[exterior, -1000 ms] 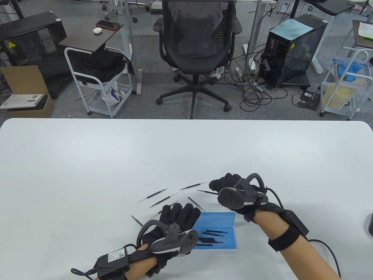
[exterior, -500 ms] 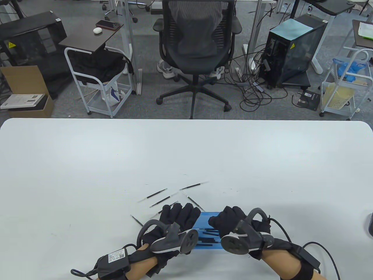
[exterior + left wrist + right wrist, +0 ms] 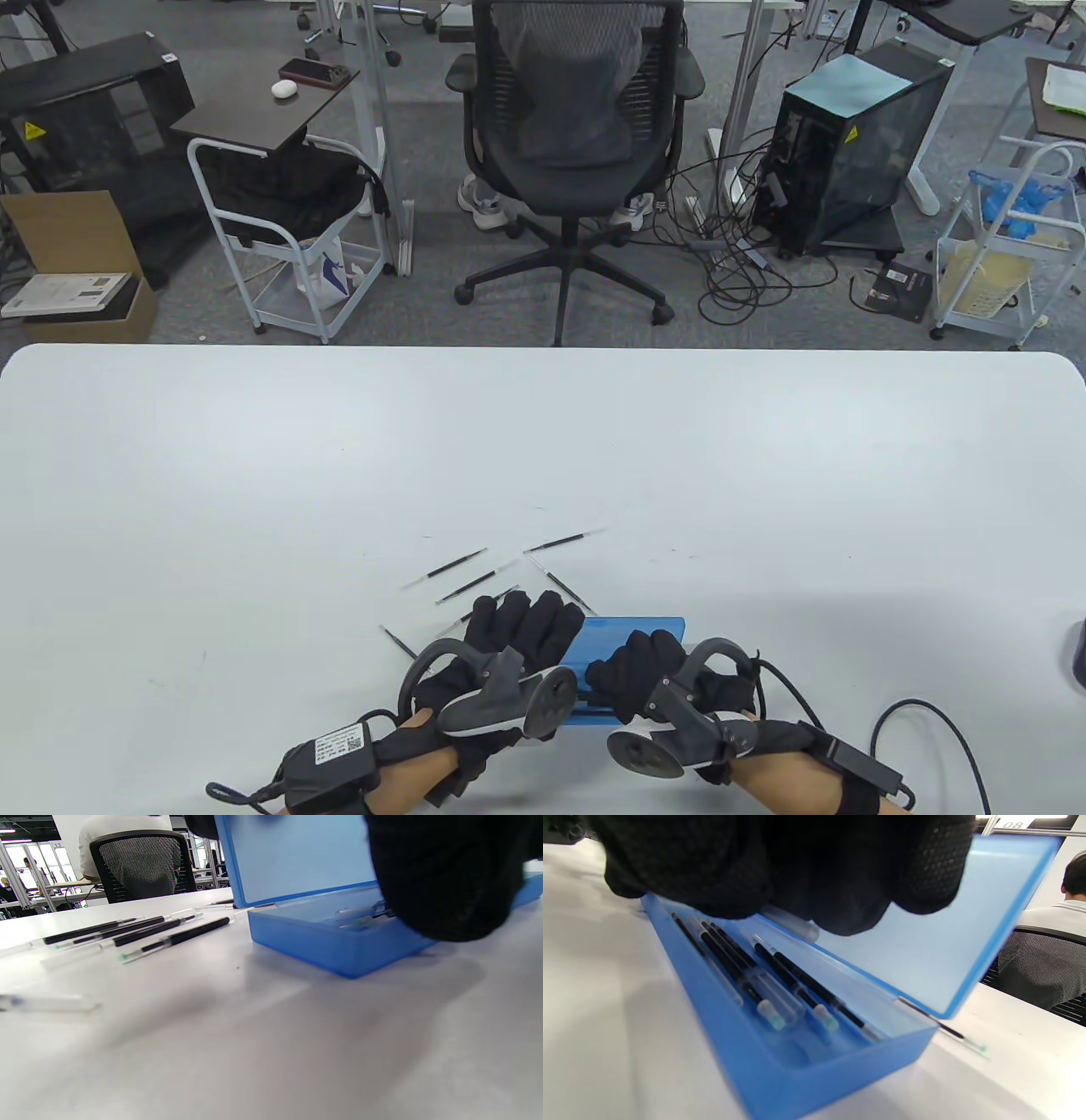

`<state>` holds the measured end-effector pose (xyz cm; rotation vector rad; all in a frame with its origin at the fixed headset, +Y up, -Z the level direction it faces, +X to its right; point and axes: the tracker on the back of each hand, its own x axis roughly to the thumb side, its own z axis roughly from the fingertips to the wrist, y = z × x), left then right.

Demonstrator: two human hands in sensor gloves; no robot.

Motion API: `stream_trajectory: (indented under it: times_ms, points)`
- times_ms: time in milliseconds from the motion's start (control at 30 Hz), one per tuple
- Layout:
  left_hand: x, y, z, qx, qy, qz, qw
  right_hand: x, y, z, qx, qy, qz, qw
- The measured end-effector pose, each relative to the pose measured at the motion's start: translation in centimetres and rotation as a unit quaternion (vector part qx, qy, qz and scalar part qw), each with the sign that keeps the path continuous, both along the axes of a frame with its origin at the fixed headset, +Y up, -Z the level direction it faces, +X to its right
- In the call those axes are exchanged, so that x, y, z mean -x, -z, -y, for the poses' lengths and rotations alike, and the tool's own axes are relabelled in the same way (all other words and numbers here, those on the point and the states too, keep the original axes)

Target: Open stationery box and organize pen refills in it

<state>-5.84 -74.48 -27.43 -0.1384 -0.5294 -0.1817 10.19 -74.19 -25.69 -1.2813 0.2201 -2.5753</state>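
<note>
The blue stationery box (image 3: 632, 632) sits open on the white desk (image 3: 254, 475) at about 6 o'clock, close to the near edge, its lid (image 3: 925, 955) raised and leaning away from the person. In the right wrist view, several pen refills (image 3: 780, 984) lie side by side along the tray, black ink tubes with clear ends and pale green tips.

The right hand (image 3: 640, 679) hangs over the tray with its fingers curled downward. A clear tube end (image 3: 791, 923) shows just under the fingertips (image 3: 848, 899), but whether they pinch it or only touch it I cannot tell.

The left hand (image 3: 517, 632) rests at the box's 9 o'clock end, fingers fairly straight and lying over the left edge of the box; from the left wrist view a black gloved mass covers that end of the tray, and no closed grip is visible.

More loose refills (image 3: 462, 586) lie scattered on the desk at 11 to 12 o'clock from the box, well apart from one another in the table view; one (image 3: 397, 641) lies at 9 o'clock just beside the left hand. In the left wrist view four of them (image 3: 140, 931) lie nearly parallel beside the box's left end (image 3: 305, 938).

Beyond the desk's far edge at 12 o'clock stands a black mesh office chair (image 3: 577, 110).
</note>
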Motion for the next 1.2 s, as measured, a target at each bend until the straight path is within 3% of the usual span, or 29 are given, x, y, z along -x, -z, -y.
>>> stream_trajectory:
  times_ms: [400, 567, 700, 800, 900, 1033, 1200]
  points:
    - [0.0, 0.0, 0.0, 0.000, 0.000, 0.000, 1.000, -0.2, 0.3, 0.3, 0.029, 0.005, 0.008, 1.000]
    - [0.0, 0.0, 0.0, -0.001, 0.000, 0.000, 1.000, -1.3, 0.1, -2.2, 0.038, 0.097, -0.022, 0.994]
    - [0.0, 0.0, 0.0, -0.004, 0.000, 0.000, 1.000, -3.4, 0.5, -5.1, 0.004, 0.167, -0.016, 0.986]
    - [0.0, 0.0, 0.0, -0.005, -0.001, 0.000, 1.000, -5.4, 2.3, -7.0, -0.020, 0.182, 0.023, 0.983]
    - [-0.1, -0.1, 0.0, -0.008, -0.001, 0.001, 1.000, -7.1, 4.7, -7.7, 0.004, 0.184, 0.066, 0.981]
    - [-0.1, -0.1, -0.1, -0.014, -0.004, 0.001, 1.000, -8.4, 7.8, -6.9, 0.042, 0.157, 0.082, 0.983]
    - [-0.2, -0.2, -0.1, -0.021, -0.001, 0.003, 1.000, -8.7, 10.9, -4.4, 0.110, 0.128, 0.100, 0.981]
